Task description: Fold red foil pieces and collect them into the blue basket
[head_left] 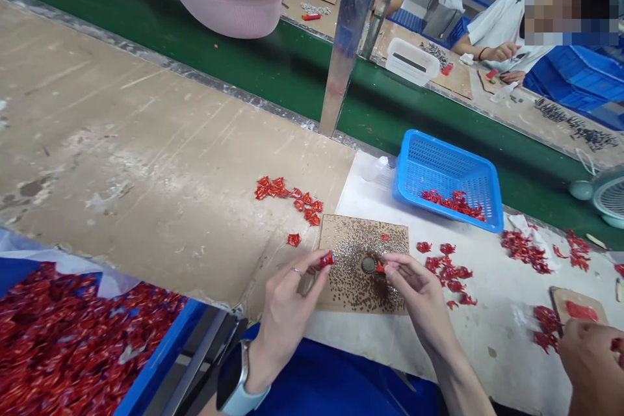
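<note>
Between thumb and fingers, my left hand (288,309) pinches a small glossy red plastic part (327,259) over the left edge of a speckled cardboard sheet (361,227). My right hand (418,289) is closed on a smaller red piece (381,267), partly covered by the fingertips. That piece is at the right side of a small round dark-rimmed pot (368,264) on the cardboard; whether it touches the pot I cannot tell. One more little red piece (385,237) lies near the sheet's top right.
Red parts (307,201) lie left of the cardboard, others (447,268) to its right. A blue basket (451,166) holds red pieces. At lower left stands a blue bin (160,354) full of red parts. A co-worker's hand (585,354) is at right. A metal post (348,45) rises behind.
</note>
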Available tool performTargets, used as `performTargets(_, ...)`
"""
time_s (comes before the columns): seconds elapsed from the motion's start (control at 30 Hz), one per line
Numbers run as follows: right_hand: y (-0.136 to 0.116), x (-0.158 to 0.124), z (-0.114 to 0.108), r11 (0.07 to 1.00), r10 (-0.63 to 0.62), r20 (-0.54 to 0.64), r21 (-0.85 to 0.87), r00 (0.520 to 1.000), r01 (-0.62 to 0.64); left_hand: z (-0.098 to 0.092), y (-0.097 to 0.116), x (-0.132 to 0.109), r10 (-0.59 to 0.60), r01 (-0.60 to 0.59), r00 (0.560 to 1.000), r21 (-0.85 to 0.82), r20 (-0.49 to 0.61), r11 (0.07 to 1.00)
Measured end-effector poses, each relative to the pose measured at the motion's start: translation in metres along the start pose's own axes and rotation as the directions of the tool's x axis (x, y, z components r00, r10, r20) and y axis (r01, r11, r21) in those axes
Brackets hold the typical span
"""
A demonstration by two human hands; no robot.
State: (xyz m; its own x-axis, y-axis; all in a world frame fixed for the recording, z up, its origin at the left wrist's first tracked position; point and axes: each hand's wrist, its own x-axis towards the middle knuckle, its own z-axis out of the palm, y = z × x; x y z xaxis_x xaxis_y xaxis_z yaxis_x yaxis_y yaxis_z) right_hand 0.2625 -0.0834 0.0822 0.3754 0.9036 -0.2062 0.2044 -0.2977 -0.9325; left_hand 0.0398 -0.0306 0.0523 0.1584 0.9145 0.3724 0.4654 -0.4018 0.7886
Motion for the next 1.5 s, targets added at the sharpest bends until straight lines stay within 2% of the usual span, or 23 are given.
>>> performTargets(0.17, -0.014, -0.013, 0.005, 0.976, 0.065, 0.021, 0.207, 0.998, -0.068, 0.01, 0.027, 0.0, -0.025, 0.031, 0.999, -0.129, 0.042, 0.991)
performTargets(0.3, -0.024, -0.017, 0.016, 0.972, 0.026, 0.034, 0.234, 0.999, -0.034, 0.014, 0.036, 0.001, -0.037, 0.047, 0.997, -0.169, 0.063, 0.984)
performTargets(0.53, -0.029, -0.017, 0.031, 0.983, -0.021, 0.007, 0.182, 1.0, 0.02, 0.015, 0.036, 0.001, -0.046, 0.06, 0.996, -0.183, 0.08, 0.981)
performTargets(0.9, -0.028, -0.018, 0.033, 0.985, -0.081, 0.016, 0.153, 0.997, 0.078, 0.013, 0.035, -0.001, -0.005, 0.026, 0.994, -0.196, 0.107, 0.98)
performTargets(1.1, -0.024, -0.02, 0.031, 0.988, -0.038, 0.038, 0.151, 0.999, 0.032, 0.014, 0.031, -0.002, 0.03, 0.005, 0.985, -0.198, 0.171, 0.98)
performTargets(1.23, -0.013, -0.021, 0.032, 0.995, -0.044, -0.026, 0.092, 0.999, 0.047, 0.024, 0.03, -0.001, 0.051, -0.004, 0.971, -0.196, 0.235, 0.981)
performTargets(1.3, -0.003, -0.022, 0.025, 0.998, -0.051, -0.095, 0.044, 0.994, 0.055, 0.027, 0.029, 0.0, 0.061, -0.012, 0.964, -0.186, 0.258, 0.983)
performTargets(1.37, 0.01, -0.025, 0.008, 0.999, -0.048, -0.197, 0.004, 0.979, 0.049, 0.024, 0.024, 0.003, 0.057, -0.017, 0.967, -0.158, 0.25, 0.987)
performTargets(1.43, 0.026, -0.03, -0.02, 0.999, -0.037, -0.335, -0.042, 0.941, 0.025, 0.016, 0.013, 0.007, 0.028, -0.007, 0.981, -0.107, 0.194, 0.994)
performTargets(1.5, 0.046, -0.037, -0.054, 0.995, -0.016, -0.476, -0.091, 0.879, -0.031, 0.003, -0.004, 0.011, -0.022, 0.026, 0.995, -0.038, 0.097, 0.999)
